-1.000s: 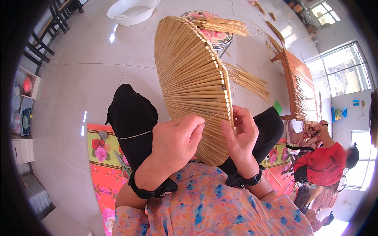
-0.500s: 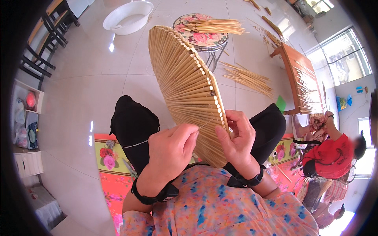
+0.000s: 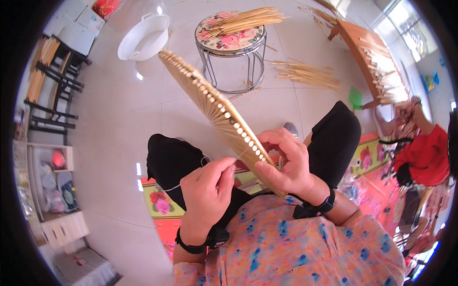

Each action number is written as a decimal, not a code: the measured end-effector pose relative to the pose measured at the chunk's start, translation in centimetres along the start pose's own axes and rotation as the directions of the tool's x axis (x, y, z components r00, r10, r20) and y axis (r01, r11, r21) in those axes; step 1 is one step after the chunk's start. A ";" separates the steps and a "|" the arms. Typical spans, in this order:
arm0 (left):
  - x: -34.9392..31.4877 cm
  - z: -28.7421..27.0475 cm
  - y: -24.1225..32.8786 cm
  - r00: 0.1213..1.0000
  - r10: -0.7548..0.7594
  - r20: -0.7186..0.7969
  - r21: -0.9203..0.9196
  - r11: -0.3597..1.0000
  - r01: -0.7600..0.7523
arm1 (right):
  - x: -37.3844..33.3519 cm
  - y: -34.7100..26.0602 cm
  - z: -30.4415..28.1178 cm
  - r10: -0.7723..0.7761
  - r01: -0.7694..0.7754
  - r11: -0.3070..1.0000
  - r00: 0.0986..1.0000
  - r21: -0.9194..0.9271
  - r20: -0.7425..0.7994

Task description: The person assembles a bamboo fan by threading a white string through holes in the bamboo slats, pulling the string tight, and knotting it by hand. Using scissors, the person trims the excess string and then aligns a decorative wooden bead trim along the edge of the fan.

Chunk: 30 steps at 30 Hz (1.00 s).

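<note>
A fan-shaped panel of thin tan stalks (image 3: pixel 208 102), laid side by side, stands tilted in front of me. Its pale cut stalk ends form a row along the edge turned toward me. My right hand (image 3: pixel 286 159) grips the lower end of that edge, thumb on the near side and fingers behind. Close by on the left, my left hand (image 3: pixel 210 188) pinches a thin thread (image 3: pixel 243 153) that runs taut to the edge between the stalk ends. A pale strand also trails from behind this hand over my left knee. Whether a needle is in the pinch cannot be seen.
Beyond the panel a round floral stool (image 3: pixel 234 40) bears a bundle of stalks (image 3: pixel 248 20). More stalks (image 3: pixel 307 75) lie on the floor and on a wooden table (image 3: pixel 350 52). A white tub (image 3: pixel 145 37) stands at far left. A person in red (image 3: pixel 424 155) sits at right.
The panel has turned more edge-on to me and its far end has dropped lower in view. Both hands keep their holds, and my view has shifted.
</note>
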<state>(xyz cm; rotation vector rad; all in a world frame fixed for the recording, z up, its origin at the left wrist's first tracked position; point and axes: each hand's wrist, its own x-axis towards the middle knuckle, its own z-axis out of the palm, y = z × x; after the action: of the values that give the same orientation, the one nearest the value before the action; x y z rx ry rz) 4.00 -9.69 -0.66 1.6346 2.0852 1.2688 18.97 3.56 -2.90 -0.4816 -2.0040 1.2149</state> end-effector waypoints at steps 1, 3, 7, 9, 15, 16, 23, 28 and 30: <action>0.1 -0.1 0.1 1.000 0.002 0.000 0.008 1.000 -0.002 | -0.4 0.7 0.2 -0.020 0.021 0.998 1.000 0.058 -0.012; -0.4 -0.9 -0.2 1.000 0.017 0.009 0.061 0.998 -0.017 | -0.4 1.1 0.6 -0.058 0.059 0.991 0.998 0.122 -0.014; -1.8 -2.3 -0.2 1.000 -0.009 0.006 0.148 0.989 0.008 | -0.6 1.4 1.9 -0.110 0.101 0.965 0.994 0.242 0.025; -2.4 -3.0 -0.2 0.999 -0.035 0.013 0.168 0.985 0.032 | -0.7 1.3 2.5 -0.133 0.112 0.943 0.990 0.314 0.048; -4.2 -3.8 -0.2 0.992 -0.122 0.004 0.224 0.967 0.118 | -1.0 1.7 2.9 -0.121 0.075 0.898 0.989 0.433 0.080; -4.5 -3.9 -0.1 0.991 -0.131 -0.012 0.211 0.969 0.131 | -0.9 1.8 3.0 -0.150 0.100 0.888 0.986 0.448 0.076; -4.7 -3.6 0.2 0.980 -0.181 -0.078 0.175 0.966 0.192 | -0.9 1.3 2.8 -0.066 0.037 0.911 0.996 0.411 0.057; -4.2 -4.4 0.4 0.979 -0.198 -0.040 0.215 0.955 0.202 | -0.8 1.3 2.8 -0.018 -0.019 0.917 0.996 0.398 0.089; -4.0 -4.4 0.5 0.984 -0.176 -0.018 0.243 0.954 0.175 | -1.1 1.4 2.9 -0.011 -0.022 0.912 0.997 0.409 0.076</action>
<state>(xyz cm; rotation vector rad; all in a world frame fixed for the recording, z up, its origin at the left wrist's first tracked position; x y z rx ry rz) 3.07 -15.39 1.06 1.4953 2.4027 0.9852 17.43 1.81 -5.34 -0.2328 -1.7387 1.6279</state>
